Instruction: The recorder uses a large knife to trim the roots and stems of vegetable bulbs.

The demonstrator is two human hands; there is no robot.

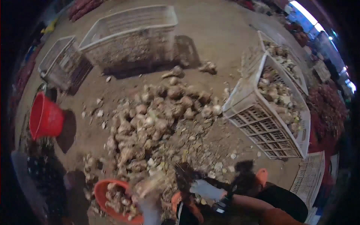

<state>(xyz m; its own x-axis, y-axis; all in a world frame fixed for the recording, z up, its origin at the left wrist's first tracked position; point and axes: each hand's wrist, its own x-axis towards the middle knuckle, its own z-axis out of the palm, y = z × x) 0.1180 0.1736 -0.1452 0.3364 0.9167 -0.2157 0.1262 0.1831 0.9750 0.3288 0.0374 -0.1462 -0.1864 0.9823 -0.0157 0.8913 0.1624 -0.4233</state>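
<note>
Blurred by motion, my left hand (150, 209) is in a pale glove beside the orange basin (102, 206). It appears closed on a garlic-like bulb (149, 187) with its stem. Several bulbs (119, 199) lie inside the basin. My right hand (206, 189), in a light glove, is low over the ground between my orange shoes. Its fingers curl beside a dark patch, and whether they grip something there is unclear. In front of both hands spreads a large heap of dirty bulbs (157, 118), with scraps of skin and trimmings (197, 146) on its near right side.
A white plastic crate (264, 121) of bulbs stands at right, with another filled crate (284, 56) behind. Two white crates (132, 42) (60, 62) stand at the back left. At left are a red bucket (46, 118) and a person in dark patterned clothing (45, 180).
</note>
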